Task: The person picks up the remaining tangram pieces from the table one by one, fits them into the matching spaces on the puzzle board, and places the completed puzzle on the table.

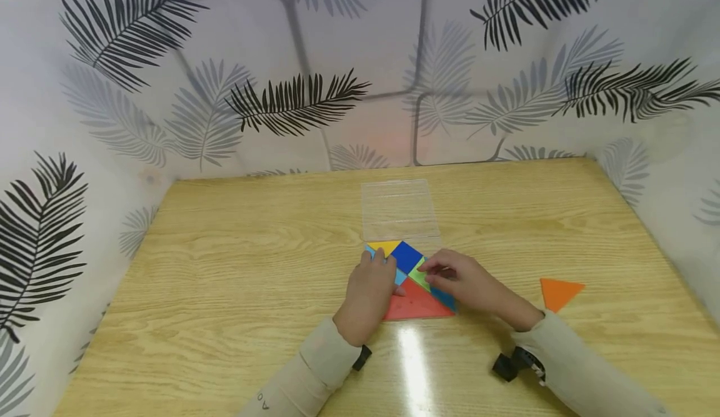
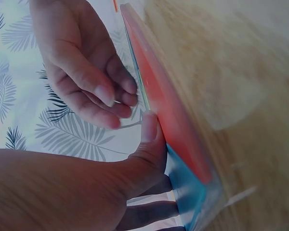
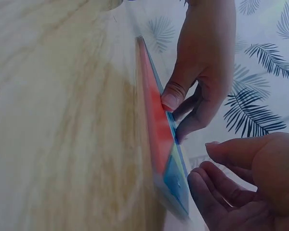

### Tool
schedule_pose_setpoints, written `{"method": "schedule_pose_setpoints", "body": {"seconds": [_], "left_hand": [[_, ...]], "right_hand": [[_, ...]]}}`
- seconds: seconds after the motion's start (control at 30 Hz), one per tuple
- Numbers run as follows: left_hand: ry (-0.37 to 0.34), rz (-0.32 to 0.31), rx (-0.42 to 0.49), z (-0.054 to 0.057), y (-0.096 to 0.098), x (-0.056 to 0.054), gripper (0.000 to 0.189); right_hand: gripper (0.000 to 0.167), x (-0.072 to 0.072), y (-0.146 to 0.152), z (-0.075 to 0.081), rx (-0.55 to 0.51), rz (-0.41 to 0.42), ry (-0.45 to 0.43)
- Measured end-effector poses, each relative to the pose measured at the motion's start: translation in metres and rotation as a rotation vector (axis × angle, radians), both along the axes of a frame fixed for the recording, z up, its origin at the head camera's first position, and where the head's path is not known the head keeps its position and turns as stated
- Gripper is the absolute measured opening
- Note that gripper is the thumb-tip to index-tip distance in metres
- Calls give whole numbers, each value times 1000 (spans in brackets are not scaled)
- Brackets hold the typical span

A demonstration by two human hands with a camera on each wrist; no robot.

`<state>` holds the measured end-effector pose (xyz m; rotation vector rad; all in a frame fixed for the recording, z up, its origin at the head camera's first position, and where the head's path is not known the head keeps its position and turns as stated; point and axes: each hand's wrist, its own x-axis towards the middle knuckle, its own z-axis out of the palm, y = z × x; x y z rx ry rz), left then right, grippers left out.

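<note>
Flat coloured tangram pieces lie fitted together in a shallow clear case at the middle of the table. They include a red triangle (image 1: 420, 306), a dark blue square (image 1: 406, 257), a yellow triangle (image 1: 382, 246), a light blue piece (image 1: 400, 277), a green piece (image 1: 417, 279) and a teal blue triangle (image 1: 444, 300). My left hand (image 1: 368, 292) rests over the left side, its thumb (image 2: 150, 127) on the red triangle and its fingers by the light blue piece. The right hand (image 1: 464, 279) hovers at the right side, fingers loosely bent near the green piece, nothing visible between them.
The case's clear lid (image 1: 399, 207) lies spread out behind the pieces. An orange triangle (image 1: 561, 294) sits apart on the wooden table (image 1: 253, 267), to the right of the right hand. A leaf-patterned cloth (image 1: 360, 48) hangs behind the table.
</note>
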<state>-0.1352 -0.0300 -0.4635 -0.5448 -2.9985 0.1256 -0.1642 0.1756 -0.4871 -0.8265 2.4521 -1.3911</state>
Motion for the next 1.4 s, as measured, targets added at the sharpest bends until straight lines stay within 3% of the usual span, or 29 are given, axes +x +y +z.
{"method": "schedule_pose_setpoints", "body": {"seconds": [0.17, 0.37, 0.6, 0.93, 1.2, 1.4], "left_hand": [[-5, -2, 15, -2, 0, 0, 46], [-7, -5, 23, -3, -1, 0, 44], [24, -13, 19, -4, -2, 0, 45], [-12, -3, 27, -3, -1, 0, 42], [3, -6, 13, -4, -1, -1, 41], [23, -18, 9, -4, -1, 0, 39]], "right_hand": [[17, 5, 16, 7, 25, -14, 17], [18, 8, 45, 10, 124, -62, 101], [21, 16, 81, 14, 197, -100, 151], [36, 23, 126, 25, 394, -85, 132], [42, 25, 147, 24, 475, -71, 224], [53, 29, 158, 28, 514, -39, 132]]}}
